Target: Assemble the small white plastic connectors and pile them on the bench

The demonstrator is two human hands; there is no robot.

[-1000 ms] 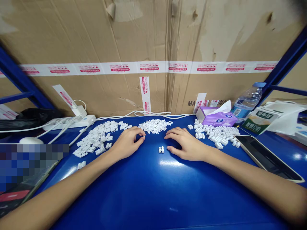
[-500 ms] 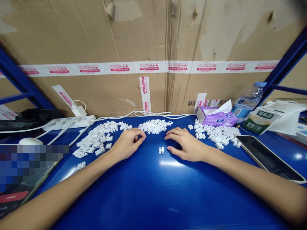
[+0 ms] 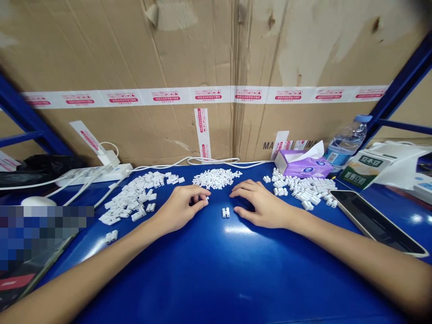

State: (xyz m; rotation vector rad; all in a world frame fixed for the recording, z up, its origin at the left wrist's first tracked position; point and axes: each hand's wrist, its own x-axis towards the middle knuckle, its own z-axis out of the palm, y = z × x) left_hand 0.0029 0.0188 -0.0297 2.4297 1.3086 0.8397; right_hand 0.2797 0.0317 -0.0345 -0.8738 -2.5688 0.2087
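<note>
My left hand is closed in a pinch at the front of a heap of tiny white plastic pieces. A small white plastic piece shows at its fingertips. My right hand rests on the table with its fingers apart and nothing in them. Between the hands, closest to the right thumb, lies a white wire connector. Left of my left hand spreads a pile of flat white connector housings. A pile of white connectors lies beyond my right hand.
On the right are a purple tissue pack, a water bottle, a green and white carton and a phone. A power strip with cables sits at the back left. Cardboard stands behind the blue table.
My left hand has moved slightly right and toward me, and a small white piece now shows at its fingertips. My right hand keeps its pose. The view has shifted slightly.
</note>
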